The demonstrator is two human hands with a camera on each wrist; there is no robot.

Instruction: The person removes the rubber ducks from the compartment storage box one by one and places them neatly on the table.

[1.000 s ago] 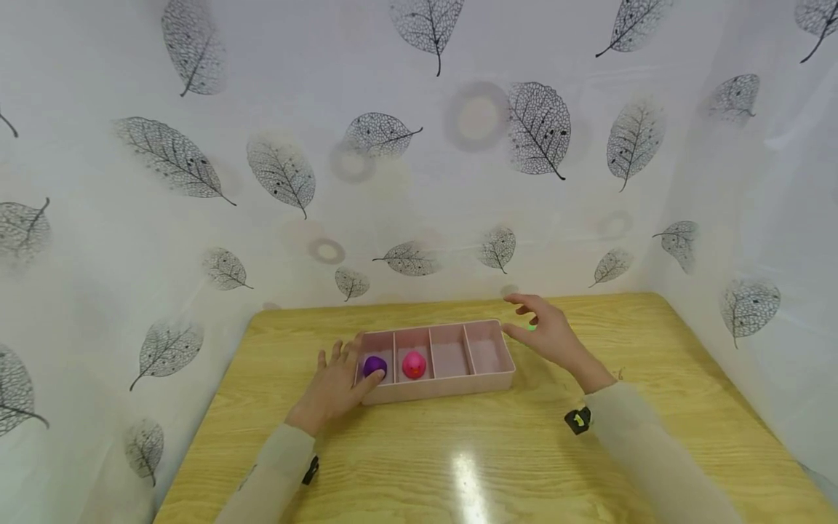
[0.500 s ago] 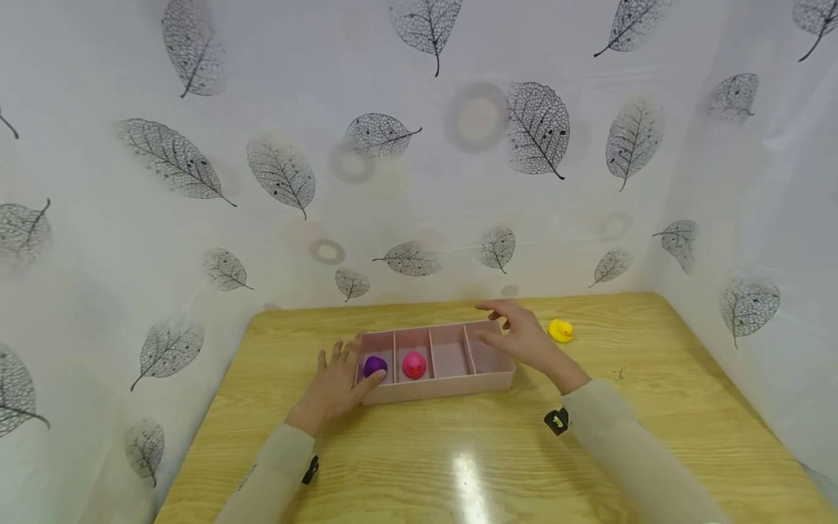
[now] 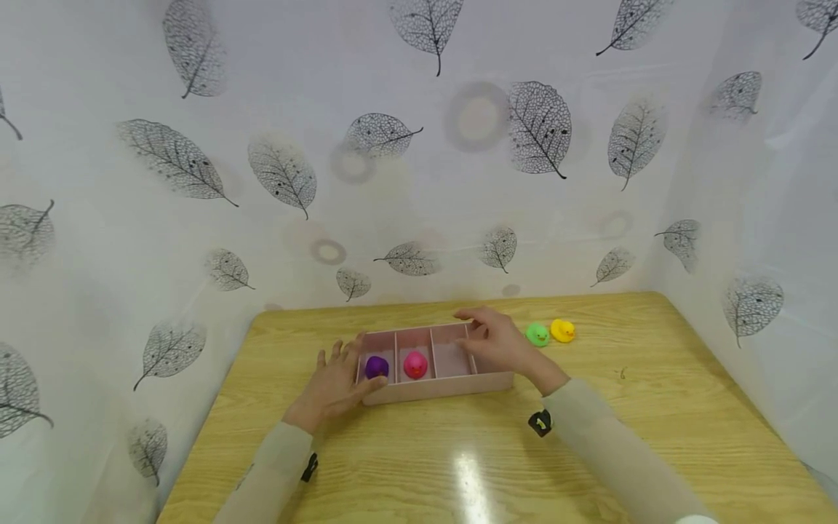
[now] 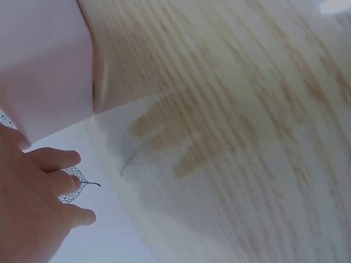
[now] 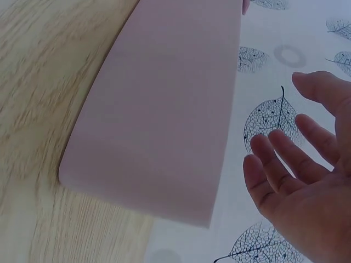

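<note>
A long pink divided box (image 3: pixel 439 388) stands on the table. In its leftmost compartment sits a purple toy duck (image 3: pixel 376 365), and a pink toy duck (image 3: pixel 415 364) is in the compartment to the right of that. My left hand (image 3: pixel 330 389) lies at the box's left end with fingers spread, the thumb over the front rim. Over the right-hand compartments hovers my right hand (image 3: pixel 500 346), its fingers loosely bent; the right wrist view shows this hand (image 5: pixel 307 186) holding nothing. A green toy duck (image 3: pixel 537 335) sits just beyond the right end, beside a yellow toy duck (image 3: pixel 562 330).
The wooden table (image 3: pixel 406 451) carries the box and ducks. A white curtain (image 3: pixel 432 189) with leaf prints hangs behind and along both sides. Small black devices (image 3: pixel 540 422) are worn at the wrists.
My right hand has moved left, from beyond the box's right end to over its right compartments, uncovering the yellow and green ducks. The left hand has stayed at the left end.
</note>
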